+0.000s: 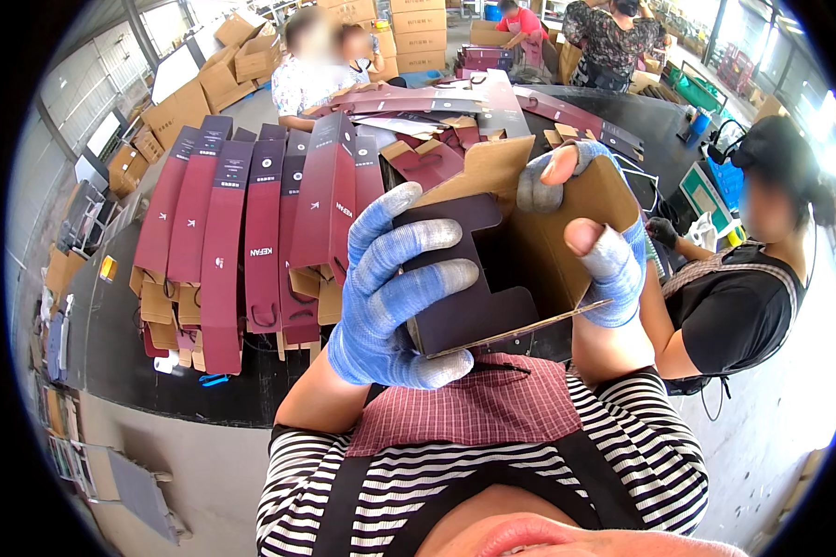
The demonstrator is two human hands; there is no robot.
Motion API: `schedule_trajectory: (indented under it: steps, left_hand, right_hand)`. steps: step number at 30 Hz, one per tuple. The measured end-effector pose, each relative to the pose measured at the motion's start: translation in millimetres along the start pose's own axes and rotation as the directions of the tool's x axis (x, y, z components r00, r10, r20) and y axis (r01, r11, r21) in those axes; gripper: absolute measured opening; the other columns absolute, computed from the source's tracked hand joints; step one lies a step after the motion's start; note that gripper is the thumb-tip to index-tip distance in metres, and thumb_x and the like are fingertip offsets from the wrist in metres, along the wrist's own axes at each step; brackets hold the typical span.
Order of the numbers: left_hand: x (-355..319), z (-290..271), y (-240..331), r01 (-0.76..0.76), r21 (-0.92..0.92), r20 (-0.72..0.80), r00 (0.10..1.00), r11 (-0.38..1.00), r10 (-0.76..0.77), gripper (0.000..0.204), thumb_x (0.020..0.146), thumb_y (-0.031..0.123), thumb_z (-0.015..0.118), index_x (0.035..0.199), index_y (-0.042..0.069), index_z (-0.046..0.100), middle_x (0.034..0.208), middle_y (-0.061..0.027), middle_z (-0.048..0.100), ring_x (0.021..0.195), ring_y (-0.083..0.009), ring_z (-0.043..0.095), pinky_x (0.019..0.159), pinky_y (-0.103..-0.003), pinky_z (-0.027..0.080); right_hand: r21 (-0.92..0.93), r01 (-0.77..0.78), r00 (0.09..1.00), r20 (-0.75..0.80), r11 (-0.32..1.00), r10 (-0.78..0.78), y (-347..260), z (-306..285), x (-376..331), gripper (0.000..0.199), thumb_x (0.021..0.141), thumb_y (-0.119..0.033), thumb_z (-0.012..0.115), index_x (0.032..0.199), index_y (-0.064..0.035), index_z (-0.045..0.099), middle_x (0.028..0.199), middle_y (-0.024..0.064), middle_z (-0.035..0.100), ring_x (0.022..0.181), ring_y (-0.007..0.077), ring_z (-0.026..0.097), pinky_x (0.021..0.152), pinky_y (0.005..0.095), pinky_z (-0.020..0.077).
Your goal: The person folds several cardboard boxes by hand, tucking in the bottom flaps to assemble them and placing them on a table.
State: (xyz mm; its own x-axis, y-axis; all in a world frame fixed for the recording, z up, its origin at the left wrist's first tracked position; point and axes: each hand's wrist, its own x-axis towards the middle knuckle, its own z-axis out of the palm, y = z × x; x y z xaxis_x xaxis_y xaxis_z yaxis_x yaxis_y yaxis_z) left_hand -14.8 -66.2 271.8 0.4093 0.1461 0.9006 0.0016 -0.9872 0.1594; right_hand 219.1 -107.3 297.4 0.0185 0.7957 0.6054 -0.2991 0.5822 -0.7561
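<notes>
Open-ended cardboard carton (553, 252), brown inside, its left flap (492, 302) dark and notched, tilted above my checked apron (464, 408). My blue-gloved left hand (390, 292) holds it, fingers spread; my right hand (613, 265), fingers bent, grips the brown wall (611, 193). Beyond: maroon boxes (263, 223), black table (218, 395).

From my remote station I record the left hand (385, 297) gloved in streaky blue with grey-white fingertips; the right hand (620, 278) wears matching blue and grey. The held carton (464, 320) shows dark purple flaps and plain brown inner faces. I log the grouped cartons (221, 288) as maroon with dark purple ends and white markings, the table (111, 339) black, the apron bib (469, 408) maroon check, the shirt (297, 487) black-and-white striped.
</notes>
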Motion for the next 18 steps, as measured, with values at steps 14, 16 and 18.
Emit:
schedule_trajectory:
  steps: [14, 16, 18]
  left_hand:
    - [-2.6, -0.5, 1.6, -0.012, -0.012, 0.02, 1.0, 1.0, 0.012, 0.07, 0.074, 0.062, 0.079, 0.121, 0.011, 0.07, 0.137, -0.0159, 0.058, 0.136, -0.0455, 0.044, 0.112, -0.057, 0.035]
    - [-1.1, 2.0, 3.3, 0.019, -0.035, -0.033, 0.999, 0.999, -0.02, 0.075, 0.071, 0.06, 0.082, 0.125, 0.01, 0.067, 0.14, -0.0196, 0.054, 0.136, -0.0448, 0.044, 0.111, -0.055, 0.036]
    - [0.6, 6.5, 2.8, 0.059, -0.127, -0.121, 0.99, 0.99, -0.075, 0.088, 0.068, 0.054, 0.086, 0.136, 0.007, 0.059, 0.142, -0.0241, 0.05, 0.133, -0.0426, 0.048, 0.109, -0.055, 0.038]
  right_hand:
    - [-0.237, 0.105, 0.994, 0.064, 0.966, -0.093, -21.5, 5.5, -5.9, 0.064, 0.073, -0.014, 0.082, 0.129, -0.002, 0.054, 0.126, 0.0096, 0.056, 0.12, 0.0199, 0.052, 0.108, 0.0345, 0.0361]
    - [-0.169, 0.012, 0.998, 0.064, 0.986, -0.002, -24.2, 8.9, -5.1, 0.06, 0.07, -0.013, 0.077, 0.123, 0.0012, 0.054, 0.124, 0.0164, 0.06, 0.118, 0.0252, 0.058, 0.105, 0.0389, 0.0431]
    - [-0.195, 0.012, 0.997, 0.074, 0.981, 0.003, -24.6, 11.7, -3.9, 0.062, 0.07, -0.012, 0.075, 0.126, 0.0022, 0.054, 0.122, 0.0163, 0.061, 0.117, 0.025, 0.059, 0.105, 0.0383, 0.0434]
